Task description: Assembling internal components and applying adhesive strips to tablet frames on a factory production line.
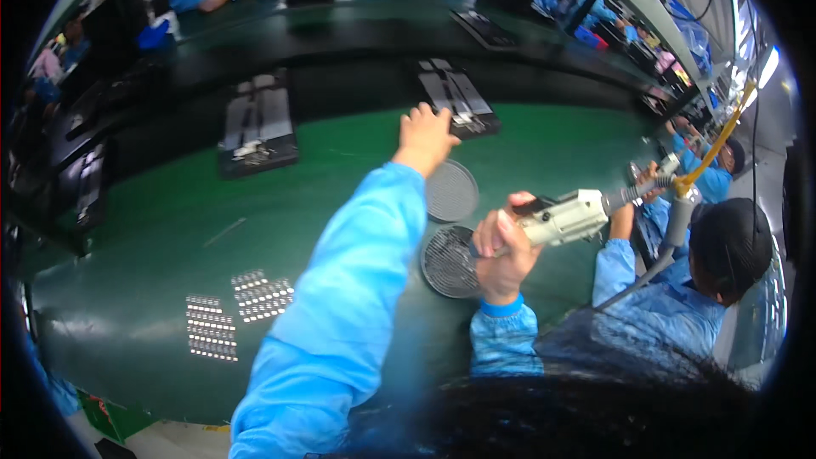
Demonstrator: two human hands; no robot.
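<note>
My left hand [425,138] reaches forward over the green bench with thumb and fingers apart. Its fingertips are at the near left corner of a black tray-like unit [463,98] that carries long grey panels; whether they touch it I cannot tell. My right hand [503,248] is wrapped round a pale powered screwdriver [565,219], held tilted above the bench. The tool's tip is hidden behind the hand. Below it, a round dark dish [442,265] with a gridded surface lies partly covered by my right hand. A second round dish, greyer [450,191], sits just beyond.
Another black unit [259,127] stands left on the dark belt strip. Two sheets of small pale labels [211,329] lie on the near left bench. A yellow cable [722,140] hangs at right, where a co-worker in a black cap [733,246] sits close. Others work across the belt.
</note>
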